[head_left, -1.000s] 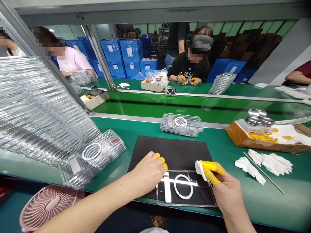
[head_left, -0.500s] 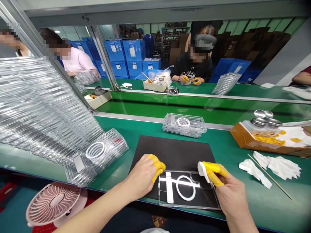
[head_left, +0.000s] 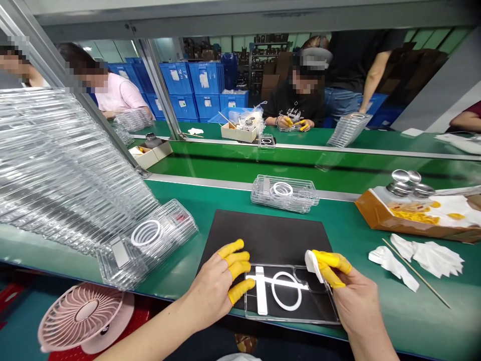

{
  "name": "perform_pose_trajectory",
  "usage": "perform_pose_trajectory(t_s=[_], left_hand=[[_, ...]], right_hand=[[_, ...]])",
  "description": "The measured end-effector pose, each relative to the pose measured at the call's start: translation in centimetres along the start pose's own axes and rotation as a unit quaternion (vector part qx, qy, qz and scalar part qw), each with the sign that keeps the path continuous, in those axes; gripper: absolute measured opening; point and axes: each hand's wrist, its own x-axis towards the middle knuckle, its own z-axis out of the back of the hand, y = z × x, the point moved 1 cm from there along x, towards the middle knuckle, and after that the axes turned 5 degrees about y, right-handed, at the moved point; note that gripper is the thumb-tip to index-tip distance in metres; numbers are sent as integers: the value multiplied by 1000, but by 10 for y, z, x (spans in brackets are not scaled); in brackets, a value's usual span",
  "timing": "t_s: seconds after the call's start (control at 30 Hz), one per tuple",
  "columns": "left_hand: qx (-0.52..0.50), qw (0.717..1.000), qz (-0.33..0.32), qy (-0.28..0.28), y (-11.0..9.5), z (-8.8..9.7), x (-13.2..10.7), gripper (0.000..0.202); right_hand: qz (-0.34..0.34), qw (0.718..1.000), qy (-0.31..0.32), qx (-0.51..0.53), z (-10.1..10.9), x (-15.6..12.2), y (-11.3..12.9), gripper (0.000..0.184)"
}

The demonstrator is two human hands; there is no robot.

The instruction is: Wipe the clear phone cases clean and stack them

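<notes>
A clear plastic phone case with a white ring and a white bar inside lies on a black mat. My right hand, its fingers in yellow finger cots, pinches a white cloth against the case's upper right corner. My left hand, also wearing yellow cots, rests on the mat with its fingers spread. Its lowest finger reaches the case's left edge. The mat's lower left part is hidden under that hand.
Tall stacks of clear cases rise at the left, with a smaller pile behind the mat. A cardboard box holds metal discs and yellow cots. White gloves and a wooden stick lie right. Co-workers sit beyond a glass divider.
My left hand has slid down and to the left, and its curled fingers have spread apart. My right hand and the cloth stay at the case's corner.
</notes>
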Motion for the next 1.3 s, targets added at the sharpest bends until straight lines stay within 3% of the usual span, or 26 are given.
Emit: perform_pose_trajectory(t_s=[0.1,0.23,0.33,0.43,0.53,0.6,0.7,0.77,0.87,1.0,1.1,1.13,1.23,1.3], left_hand=[[87,995,0,49,0,-5,-2,40],[93,990,2,107,-4,-8,-5,37],[13,998,4,55,-4,-7,-7,19],[-6,1000,18,1,-2,-9,-8,22],[29,999,32,20,-1,-13,-5,31],[12,999,35,34,-4,-12,-3,25],[-96,994,46,36,-8,-7,-1,6],[-156,985,71,-7,-8,-3,-1,8],[-144,982,107,-64,-5,-5,-3,7],[-77,995,68,-3,-7,-14,-4,44],[-113,993,14,31,-18,-10,-5,63],[-152,988,6,25,-22,-6,-6,56],[-247,967,23,-56,-26,6,-13,6],[-238,961,77,-119,-23,9,-20,13]], right_hand=[[0,1000,-4,1,0,0,-2,40],[12,1000,-4,-5,-1,1,-1,37],[22,1000,-1,-12,-1,1,-1,36],[23,1000,-1,-14,0,1,-1,36],[23,1000,-4,-5,0,0,1,35],[20,1000,-5,3,-2,0,4,34],[21,1000,-6,5,-4,0,7,31],[23,1000,2,1,-4,0,7,30],[21,1000,9,-12,-4,0,6,29],[22,999,4,-24,-5,0,9,32],[29,999,6,-26,-7,0,14,28],[29,999,5,-26,-7,1,15,27],[26,999,-5,-22,-9,1,15,28],[30,999,-7,-24,-12,-2,14,30]])
